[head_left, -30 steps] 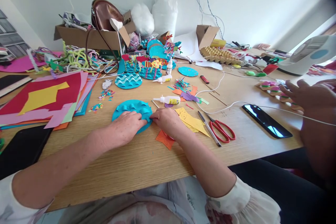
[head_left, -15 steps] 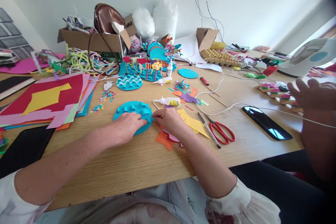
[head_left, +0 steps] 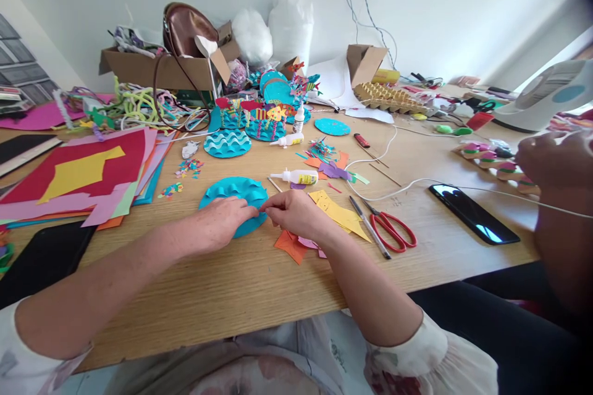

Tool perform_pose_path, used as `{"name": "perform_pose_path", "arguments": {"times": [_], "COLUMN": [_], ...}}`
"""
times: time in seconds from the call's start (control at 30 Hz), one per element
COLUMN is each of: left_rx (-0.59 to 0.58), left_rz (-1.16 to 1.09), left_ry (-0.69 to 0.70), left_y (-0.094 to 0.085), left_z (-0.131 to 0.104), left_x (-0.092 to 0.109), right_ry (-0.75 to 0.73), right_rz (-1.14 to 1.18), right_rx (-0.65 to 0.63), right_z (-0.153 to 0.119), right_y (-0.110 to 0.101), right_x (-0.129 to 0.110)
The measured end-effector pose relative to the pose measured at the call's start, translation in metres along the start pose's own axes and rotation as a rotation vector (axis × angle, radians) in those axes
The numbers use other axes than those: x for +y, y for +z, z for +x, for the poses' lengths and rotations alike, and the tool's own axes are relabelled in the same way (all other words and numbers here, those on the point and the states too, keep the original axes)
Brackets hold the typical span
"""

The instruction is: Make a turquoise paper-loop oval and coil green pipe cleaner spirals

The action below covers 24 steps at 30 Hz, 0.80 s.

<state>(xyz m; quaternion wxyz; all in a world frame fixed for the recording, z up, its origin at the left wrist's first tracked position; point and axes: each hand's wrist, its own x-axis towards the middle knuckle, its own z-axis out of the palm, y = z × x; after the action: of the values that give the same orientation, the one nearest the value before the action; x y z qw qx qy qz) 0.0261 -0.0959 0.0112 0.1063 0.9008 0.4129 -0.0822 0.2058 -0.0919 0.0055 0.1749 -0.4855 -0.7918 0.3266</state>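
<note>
A round turquoise paper disc (head_left: 213,194) lies on the table before me, with wavy strips of the same blue standing on it. Over its near side, my left hand (head_left: 225,219) has its fingers bent together on a blue paper strip that they mostly cover. My right hand (head_left: 291,210) is at the disc's right edge, thumb and forefinger pinched on the strip's end. Just beyond that hand a glue bottle (head_left: 303,178) lies on its side. Beside it are yellow paper pieces (head_left: 338,213) and an orange scrap (head_left: 290,245).
Red-handled scissors (head_left: 393,231), a pen (head_left: 370,228) and a phone (head_left: 475,213) lie to the right. A white cord (head_left: 412,184) crosses there. Another person's hand (head_left: 551,160) is at the far right. Coloured paper sheets (head_left: 125,179) are stacked left; decorated blue discs (head_left: 227,144) stand behind.
My right hand has shifted slightly left, closer to my left hand, along the disc's near right edge. The other person's hand has moved a little. The view has tilted slightly.
</note>
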Motion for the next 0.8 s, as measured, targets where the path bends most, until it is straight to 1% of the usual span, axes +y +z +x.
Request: {"name": "perform_pose_path", "arguments": {"times": [0.07, 0.13, 0.37, 0.47, 0.57, 0.7, 0.8], "left_rx": [-0.030, -0.031, -0.005, 0.045, 0.092, 0.101, 0.114], "left_rz": [0.023, 0.046, 0.060, 0.011, -0.021, -0.005, -0.004], "left_ry": [0.003, 0.017, 0.062, 0.069, 0.038, 0.032, 0.038], "left_y": [0.000, 0.000, 0.004, 0.006, 0.010, 0.012, 0.011], "left_z": [0.000, -0.001, -0.002, -0.004, -0.005, -0.005, -0.006], "left_x": [0.000, -0.001, -0.004, -0.007, -0.009, -0.010, -0.010], "right_ry": [0.020, 0.024, 0.011, 0.005, -0.031, -0.107, -0.137], "right_rz": [0.065, 0.074, -0.106, -0.158, -0.164, -0.166, -0.180], "right_rx": [-0.037, -0.060, -0.104, -0.108, -0.105, -0.096, -0.084], "right_z": [0.000, 0.001, -0.001, -0.001, 0.000, 0.000, -0.001], "right_y": [0.001, 0.003, 0.008, 0.009, 0.012, 0.016, 0.017], "right_x": [0.000, 0.000, -0.007, -0.010, -0.007, 0.000, 0.001]}}
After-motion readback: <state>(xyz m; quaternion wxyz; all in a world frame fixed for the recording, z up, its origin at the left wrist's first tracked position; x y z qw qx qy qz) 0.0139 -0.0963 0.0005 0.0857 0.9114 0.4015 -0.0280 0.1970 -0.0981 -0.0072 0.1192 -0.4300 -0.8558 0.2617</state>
